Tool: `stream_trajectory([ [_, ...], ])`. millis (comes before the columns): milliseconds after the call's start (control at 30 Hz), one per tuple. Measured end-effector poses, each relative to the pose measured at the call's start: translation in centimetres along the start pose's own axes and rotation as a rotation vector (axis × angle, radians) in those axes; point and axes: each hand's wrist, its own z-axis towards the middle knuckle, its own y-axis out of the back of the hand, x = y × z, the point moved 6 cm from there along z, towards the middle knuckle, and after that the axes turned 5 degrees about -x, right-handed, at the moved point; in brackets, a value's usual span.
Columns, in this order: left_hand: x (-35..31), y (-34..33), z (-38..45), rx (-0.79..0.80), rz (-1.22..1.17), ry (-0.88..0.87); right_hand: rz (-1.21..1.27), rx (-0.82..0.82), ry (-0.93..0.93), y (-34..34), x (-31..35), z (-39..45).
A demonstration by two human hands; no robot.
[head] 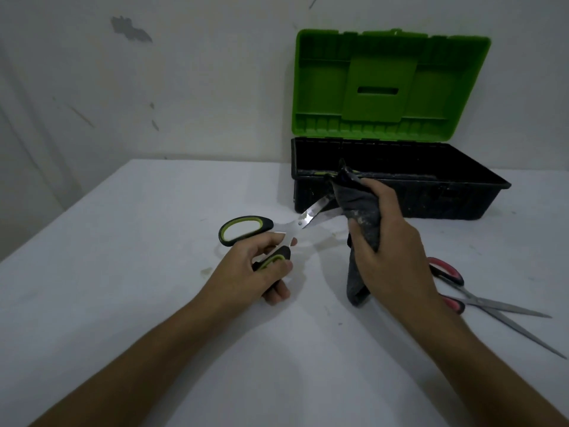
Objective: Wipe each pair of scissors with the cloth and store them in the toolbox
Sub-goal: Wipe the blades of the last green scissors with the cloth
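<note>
Scissors [246, 231] in left hand [249, 272]: black-green handles. Cloth [360, 217]: dark grey. Scissors [455, 291] beside right hand [391, 251]: red-black handles. Toolbox [400, 192]: black, green lid.

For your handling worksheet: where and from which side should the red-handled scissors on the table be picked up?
Grip the red-handled scissors by the handle loops, coming from above on their left end. They lie flat and open, with the pointed blades splayed to the right, away from the right hand.
</note>
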Motion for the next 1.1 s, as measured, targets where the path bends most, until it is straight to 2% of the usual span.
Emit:
stream_trajectory([
  [267, 0.2, -0.4, -0.2, 0.033, -0.223, 0.071, -0.078, -0.056, 0.090, -0.5, 0.1, -0.7],
  [467, 0.4, 0.5, 0.4, -0.019, -0.419, 0.151, -0.210, -0.087, 0.216, -0.9, 0.7, -0.7],
  [567, 0.2, 0.0, 0.1, 0.033, -0.385, 0.161, -0.197, -0.129, 0.238, -0.8, 0.7, -0.7],
  [667, 0.2, -0.6, -0.3, 0.006, -0.367, 0.180, -0.198, -0.131, 0.256, -1.0, 0.8, -0.7],
  [800, 0.2, -0.7, -0.5, -0.034, -0.266, 0.160, -0.251, -0.045, 0.328, -2.1, 1.5, -1.3],
  [967, -0.1, -0.3, -0.4, -0.073, -0.289, 0.131, -0.292, 0.023, 0.349, -3.0, 2.3, -1.7],
  [1100, -0.1, -0.2, -0.5, -0.075, -0.280, 0.123, -0.454, -0.028, 0.444, -3.2, 2.5, -1.8],
])
